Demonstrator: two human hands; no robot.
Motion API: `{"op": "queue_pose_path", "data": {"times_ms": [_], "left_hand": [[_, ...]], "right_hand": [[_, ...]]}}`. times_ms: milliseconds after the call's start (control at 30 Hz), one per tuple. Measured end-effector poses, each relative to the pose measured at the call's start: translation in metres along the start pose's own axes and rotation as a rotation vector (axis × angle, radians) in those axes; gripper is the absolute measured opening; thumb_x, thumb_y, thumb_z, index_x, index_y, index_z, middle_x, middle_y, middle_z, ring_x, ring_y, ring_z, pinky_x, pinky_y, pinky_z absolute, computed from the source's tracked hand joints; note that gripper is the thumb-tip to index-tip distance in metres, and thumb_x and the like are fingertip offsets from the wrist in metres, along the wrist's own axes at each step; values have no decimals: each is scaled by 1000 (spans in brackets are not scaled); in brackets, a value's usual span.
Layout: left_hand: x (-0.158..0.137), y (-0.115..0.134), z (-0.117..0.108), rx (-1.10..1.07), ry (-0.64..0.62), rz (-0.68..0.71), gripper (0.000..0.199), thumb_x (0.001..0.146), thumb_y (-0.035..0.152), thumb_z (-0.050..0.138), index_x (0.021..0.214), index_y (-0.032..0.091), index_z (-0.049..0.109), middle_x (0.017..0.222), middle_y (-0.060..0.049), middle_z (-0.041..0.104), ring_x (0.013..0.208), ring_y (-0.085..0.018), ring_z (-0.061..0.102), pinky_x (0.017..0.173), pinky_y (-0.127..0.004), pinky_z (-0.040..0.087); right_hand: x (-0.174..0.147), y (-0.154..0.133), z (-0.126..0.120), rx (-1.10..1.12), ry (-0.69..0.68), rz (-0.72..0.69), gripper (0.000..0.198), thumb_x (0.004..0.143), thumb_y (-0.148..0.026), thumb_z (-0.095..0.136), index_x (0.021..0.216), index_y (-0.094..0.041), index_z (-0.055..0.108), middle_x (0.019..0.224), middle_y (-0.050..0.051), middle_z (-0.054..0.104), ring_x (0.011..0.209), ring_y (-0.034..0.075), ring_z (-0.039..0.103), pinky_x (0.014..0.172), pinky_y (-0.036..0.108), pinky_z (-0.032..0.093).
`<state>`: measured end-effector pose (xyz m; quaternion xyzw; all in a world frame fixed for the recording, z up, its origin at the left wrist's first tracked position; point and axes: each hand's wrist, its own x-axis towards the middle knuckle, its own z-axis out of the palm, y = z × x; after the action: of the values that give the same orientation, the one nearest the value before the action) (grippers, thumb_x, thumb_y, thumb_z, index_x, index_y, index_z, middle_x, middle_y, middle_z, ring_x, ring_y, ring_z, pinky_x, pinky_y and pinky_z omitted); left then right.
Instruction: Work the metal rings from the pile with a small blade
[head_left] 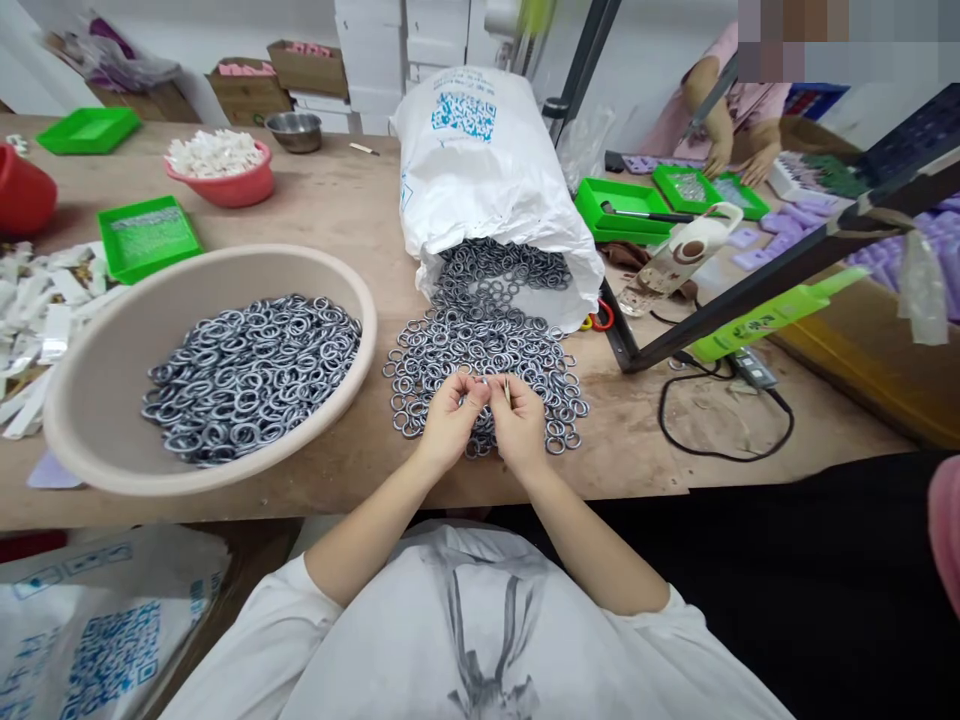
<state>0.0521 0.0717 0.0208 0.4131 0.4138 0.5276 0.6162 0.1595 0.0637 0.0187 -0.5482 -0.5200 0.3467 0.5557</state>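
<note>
My left hand (450, 410) and right hand (517, 420) meet over the pile of metal rings (484, 350) on the counter (352, 210), fingers pinched together on one small ring (484, 382) between them, raised just above the heap so I can see it. A thin stick (508, 390) sits in my right fingers. The white sack (480, 160) lies tipped over, spilling rings toward me; the beige basin (97, 400) of rings sits beside my left.

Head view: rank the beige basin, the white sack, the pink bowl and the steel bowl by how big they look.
1. beige basin, though it sits nearest the camera
2. white sack
3. pink bowl
4. steel bowl, farthest away
</note>
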Motion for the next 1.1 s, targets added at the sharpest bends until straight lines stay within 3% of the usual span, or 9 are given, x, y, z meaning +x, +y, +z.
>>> {"op": "queue_pose_path", "data": {"times_ms": [100,200,300,400,567,667,867,1100], "left_hand": [[-2,-1,3,-54,-64,-80,52,69,67,75,70,18,58,58,4,47,55,-9,39,51,-22,30],[-4,1,3,-109,-115,-141,53,67,68,77,78,18,63,55,5,44,48,-7,34,44,-21,24],[-6,4,2,-168,-129,-214,52,68,66,77,78,18,59,53,7,42,43,-5,29,39,-19,18],[-9,7,1,-201,-118,-256,53,69,66,76,73,18,53,52,7,42,41,-5,29,37,-17,19],[-16,13,2,-217,-167,-286,56,69,66,76,69,18,49,51,6,43,40,-3,31,37,-16,21],[-17,18,0,-276,-166,-329,53,74,63,73,68,18,46,50,7,41,38,-3,30,37,-16,22],[-19,20,1,-316,-69,-332,51,72,58,77,69,19,44,48,8,41,37,-3,32,37,-15,22],[-21,21,-1,-298,-113,-327,53,69,58,80,69,19,44,47,9,42,38,-3,32,37,-16,23]], "right_hand": [[-3,-2,0,-174,51,-169,37,95,-42,51,64,-22,54,68,2,53,71,17,51,69,32,43],[-3,-4,-6,-212,36,-219,34,94,-38,52,65,-22,61,67,2,51,71,18,51,68,32,43],[-2,-7,-14,-163,-42,-248,26,94,-36,54,87,-21,74,76,3,55,74,18,54,71,33,46],[3,-10,-19,-118,-187,-272,27,92,-41,61,106,-23,76,87,4,60,77,17,57,73,32,47],[11,-11,-22,-124,-181,-181,44,96,-56,50,84,-21,74,73,2,58,71,17,56,69,31,45],[7,-15,-26,-243,-223,-190,47,96,-61,47,82,-21,68,75,3,61,72,18,57,68,31,44],[-9,-27,-31,-557,-330,-330,38,98,-48,46,75,-22,60,73,3,59,68,17,54,63,29,36],[-8,-27,-31,-470,-406,-315,41,98,-44,50,63,-21,53,63,-1,51,61,14,48,60,28,33]]}}
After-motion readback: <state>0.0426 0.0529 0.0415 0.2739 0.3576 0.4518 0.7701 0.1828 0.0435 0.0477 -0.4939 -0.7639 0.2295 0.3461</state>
